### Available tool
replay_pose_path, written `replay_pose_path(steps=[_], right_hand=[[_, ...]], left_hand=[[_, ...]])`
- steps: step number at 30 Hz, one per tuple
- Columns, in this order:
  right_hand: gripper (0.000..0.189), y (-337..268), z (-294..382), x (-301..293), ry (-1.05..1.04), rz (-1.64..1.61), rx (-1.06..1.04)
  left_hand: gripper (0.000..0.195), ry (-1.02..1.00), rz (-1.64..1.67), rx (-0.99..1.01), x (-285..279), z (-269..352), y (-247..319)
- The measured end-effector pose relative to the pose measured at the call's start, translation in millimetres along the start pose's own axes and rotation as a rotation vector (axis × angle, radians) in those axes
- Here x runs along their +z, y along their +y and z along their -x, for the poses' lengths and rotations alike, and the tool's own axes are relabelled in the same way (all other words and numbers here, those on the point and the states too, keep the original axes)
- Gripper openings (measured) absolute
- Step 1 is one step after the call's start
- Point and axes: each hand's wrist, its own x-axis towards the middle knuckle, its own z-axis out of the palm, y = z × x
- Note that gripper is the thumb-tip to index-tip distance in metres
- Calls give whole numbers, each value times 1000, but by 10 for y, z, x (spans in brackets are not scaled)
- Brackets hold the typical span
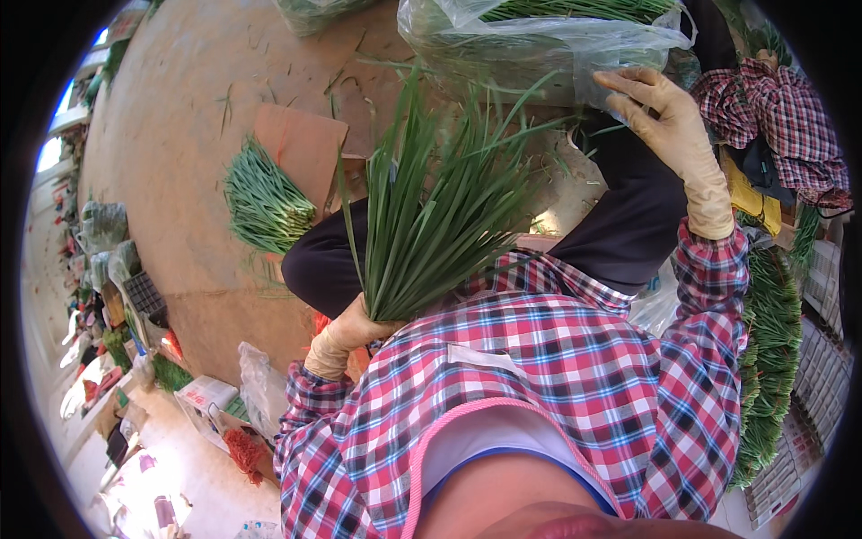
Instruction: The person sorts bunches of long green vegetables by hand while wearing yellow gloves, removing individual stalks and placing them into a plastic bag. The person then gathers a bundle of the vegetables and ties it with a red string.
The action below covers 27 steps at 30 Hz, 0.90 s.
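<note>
My left hand [350, 335], in a pale rubber glove, grips a large bunch of long green leaves, seemingly garlic chives [431, 229], by its base end; the leaves fan out away from me. My right hand [636, 108], gloved alike, is raised at the upper right beside a clear plastic bag [512, 57] of green stalks. Its fingers are slightly bent and apart, with nothing plainly held. Near my left knee lies a bundle of cut chives [269, 199], its pale ends towards my knee, by a brown cardboard sheet [296, 138].
Another person in a checked garment [801, 121] sits at the upper right. Rows of chive bundles [768, 357] and plastic crates [818, 377] stand at the right. A heap of red ties [244, 451] and a clear bag [259, 384] are at the lower left.
</note>
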Motion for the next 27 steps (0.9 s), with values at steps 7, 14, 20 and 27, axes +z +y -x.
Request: replay_pose_path(steps=[7,14,20,27], right_hand=[[18,-541,-217,254,-47,-23,-356],[21,-660,-348,833,-267,392,-554],[19,-300,-283,946,-238,234,-485],[44,12,-583,375,-13,149,-446]], left_hand=[[35,14,-19,-17,51,61,7],[53,-54,39,-113,-14,79,-142],[44,-56,211,-162,150,144,67],[66,-87,341,-295,282,171,260]])
